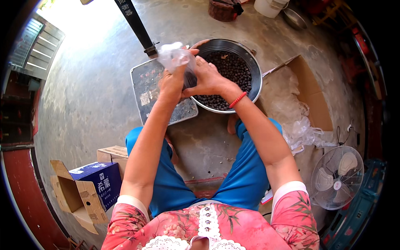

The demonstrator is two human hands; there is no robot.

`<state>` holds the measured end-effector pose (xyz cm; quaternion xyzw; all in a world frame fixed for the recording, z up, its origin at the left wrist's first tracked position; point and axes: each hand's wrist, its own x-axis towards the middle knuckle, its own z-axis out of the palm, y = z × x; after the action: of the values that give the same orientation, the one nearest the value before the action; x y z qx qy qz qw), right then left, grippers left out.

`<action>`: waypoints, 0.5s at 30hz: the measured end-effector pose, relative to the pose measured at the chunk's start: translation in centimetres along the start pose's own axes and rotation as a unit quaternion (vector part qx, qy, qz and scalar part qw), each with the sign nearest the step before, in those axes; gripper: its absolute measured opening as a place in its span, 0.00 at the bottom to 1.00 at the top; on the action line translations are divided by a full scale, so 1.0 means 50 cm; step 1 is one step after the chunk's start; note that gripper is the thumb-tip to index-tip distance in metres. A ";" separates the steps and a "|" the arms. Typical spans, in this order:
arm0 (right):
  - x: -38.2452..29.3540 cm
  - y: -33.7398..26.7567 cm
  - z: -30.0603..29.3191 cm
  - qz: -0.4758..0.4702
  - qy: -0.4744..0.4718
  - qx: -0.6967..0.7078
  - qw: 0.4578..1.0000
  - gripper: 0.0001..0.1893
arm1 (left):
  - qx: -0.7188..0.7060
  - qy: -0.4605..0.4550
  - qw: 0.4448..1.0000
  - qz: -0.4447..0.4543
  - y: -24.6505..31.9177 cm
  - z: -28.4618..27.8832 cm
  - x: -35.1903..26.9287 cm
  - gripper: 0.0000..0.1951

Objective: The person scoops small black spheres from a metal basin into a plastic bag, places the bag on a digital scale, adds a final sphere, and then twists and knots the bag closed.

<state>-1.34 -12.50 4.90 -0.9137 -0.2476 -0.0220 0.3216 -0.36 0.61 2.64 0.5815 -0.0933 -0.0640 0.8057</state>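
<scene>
Both hands hold a clear plastic bag [175, 56] over the gap between a platform scale [182, 112] and a metal bucket [257, 67]. Dark round nuts or fruits [232, 70] lie in the bucket. The lower part of the bag, between the hands, looks dark with something inside. My left hand [175, 78] grips the bag from its left side, above the scale's platform. From the right, my right hand [211, 76] is spread around the bag over the bucket's left part, with a red beaded bracelet on the wrist. Some fingertips are hidden by the bag.
An open cardboard box [312, 93] with clear plastic bags [301, 131] lies right of the bucket. A fan [337, 178] stands at the lower right, an open blue carton [100, 184] at the lower left. The scale's black post [137, 26] rises behind its platform. A white bucket [268, 7] is farther back.
</scene>
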 end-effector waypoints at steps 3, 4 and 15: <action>-0.003 0.015 0.054 -0.027 0.050 0.036 0.998 0.38 | 0.124 -0.014 0.992 -0.022 -0.001 -0.002 -0.001 0.18; 0.000 0.015 0.064 0.002 0.025 0.050 0.998 0.37 | 0.125 -0.042 0.991 -0.018 -0.007 -0.013 0.003 0.19; 0.011 0.055 0.095 0.082 0.098 0.258 0.958 0.12 | 0.222 -0.105 0.968 0.051 0.036 -0.043 0.004 0.28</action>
<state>-0.15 -11.28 -0.34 -0.8099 -0.1362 -0.0204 0.5701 0.32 3.10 3.73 0.7301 -0.2186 -0.0607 0.6446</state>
